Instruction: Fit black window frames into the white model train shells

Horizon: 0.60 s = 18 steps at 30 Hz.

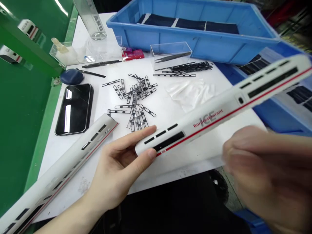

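Observation:
My left hand grips the near end of a white model train car body, thumb and fingers closed around it. The body slants up to the right, with a red stripe, dark windows and "ICE Bordrestaurant" lettering. My right hand, smeared by motion, hovers to the right just below the body; whether it holds anything is hidden. On the left lies a second white train body with a red stripe. Beyond my left hand, small black-framed window strips lie in a loose pile on the white table.
A blue bin with dark parts stands at the back. Near it are a clear box, longer black strips and a crumpled white sheet. At left are a phone, a dark blue object and a green wall.

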Each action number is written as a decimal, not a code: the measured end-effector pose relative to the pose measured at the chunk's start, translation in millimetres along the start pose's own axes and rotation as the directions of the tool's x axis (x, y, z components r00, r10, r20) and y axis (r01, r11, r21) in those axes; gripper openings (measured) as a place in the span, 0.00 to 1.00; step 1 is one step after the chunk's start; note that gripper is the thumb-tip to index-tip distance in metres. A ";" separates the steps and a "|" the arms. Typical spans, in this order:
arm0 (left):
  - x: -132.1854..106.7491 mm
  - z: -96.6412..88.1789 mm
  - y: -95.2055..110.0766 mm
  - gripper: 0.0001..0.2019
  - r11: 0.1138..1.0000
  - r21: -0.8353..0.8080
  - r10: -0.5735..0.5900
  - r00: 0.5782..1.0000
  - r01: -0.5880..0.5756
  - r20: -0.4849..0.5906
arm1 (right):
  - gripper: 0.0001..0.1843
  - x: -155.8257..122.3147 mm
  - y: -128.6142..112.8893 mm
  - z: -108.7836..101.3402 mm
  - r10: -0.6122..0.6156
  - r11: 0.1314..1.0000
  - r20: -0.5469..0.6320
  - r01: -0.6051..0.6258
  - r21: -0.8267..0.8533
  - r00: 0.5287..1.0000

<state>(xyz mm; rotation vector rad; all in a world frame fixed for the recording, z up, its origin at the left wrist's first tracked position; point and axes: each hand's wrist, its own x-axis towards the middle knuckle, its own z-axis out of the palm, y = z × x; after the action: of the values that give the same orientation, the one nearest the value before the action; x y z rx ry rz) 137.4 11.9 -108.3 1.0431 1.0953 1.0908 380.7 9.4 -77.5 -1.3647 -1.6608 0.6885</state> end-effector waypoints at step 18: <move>-4.6 2.5 -7.3 0.20 0.976 -0.169 0.145 0.989 -0.136 0.042 | 0.38 -9.4 -22.1 88.6 0.250 0.720 0.101 -0.255 0.646 0.963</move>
<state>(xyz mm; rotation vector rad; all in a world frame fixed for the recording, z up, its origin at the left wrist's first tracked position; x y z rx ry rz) 140.3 6.1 -114.4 1.0224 0.8818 1.2382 293.1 3.7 -104.2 -1.0592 -1.0613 1.2974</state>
